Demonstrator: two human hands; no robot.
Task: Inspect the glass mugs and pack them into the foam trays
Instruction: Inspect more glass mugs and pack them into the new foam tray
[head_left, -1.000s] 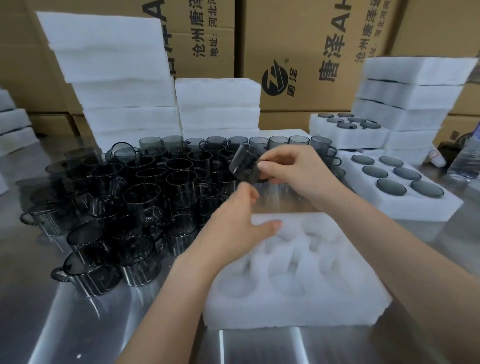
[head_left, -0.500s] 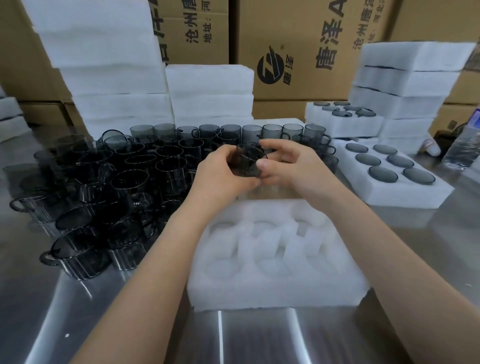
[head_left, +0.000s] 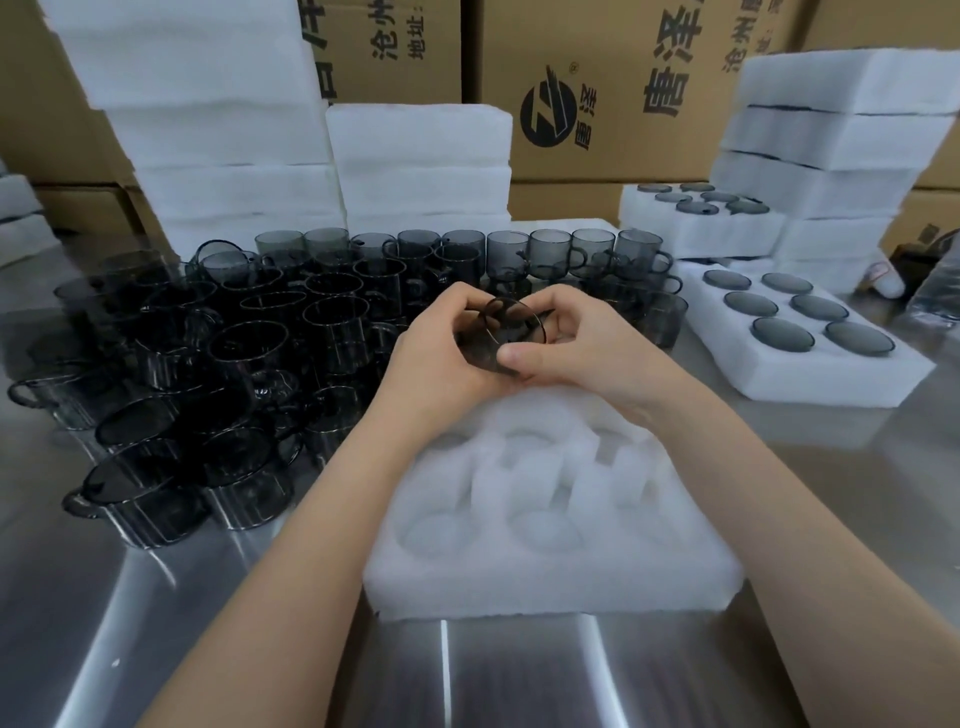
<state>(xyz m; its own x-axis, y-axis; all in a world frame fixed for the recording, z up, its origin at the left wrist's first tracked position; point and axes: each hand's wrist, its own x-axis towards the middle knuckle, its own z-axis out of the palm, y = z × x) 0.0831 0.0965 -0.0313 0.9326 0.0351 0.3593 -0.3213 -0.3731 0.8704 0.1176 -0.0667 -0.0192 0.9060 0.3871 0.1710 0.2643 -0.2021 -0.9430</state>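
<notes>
Head view: the left hand (head_left: 441, 358) and right hand (head_left: 587, 343) are both gripping one smoked glass mug (head_left: 506, 332), tilting it above the empty foam tray (head_left: 545, 587). It is looking light, rigid, slick and breakable, so holding its wall suits it. Loose mugs (head_left: 249, 358) are crowding the left; open steel surface (head_left: 519, 675) is lying nearer the person

Head camera looks forward, down, close over table (head_left: 156, 597).
</notes>
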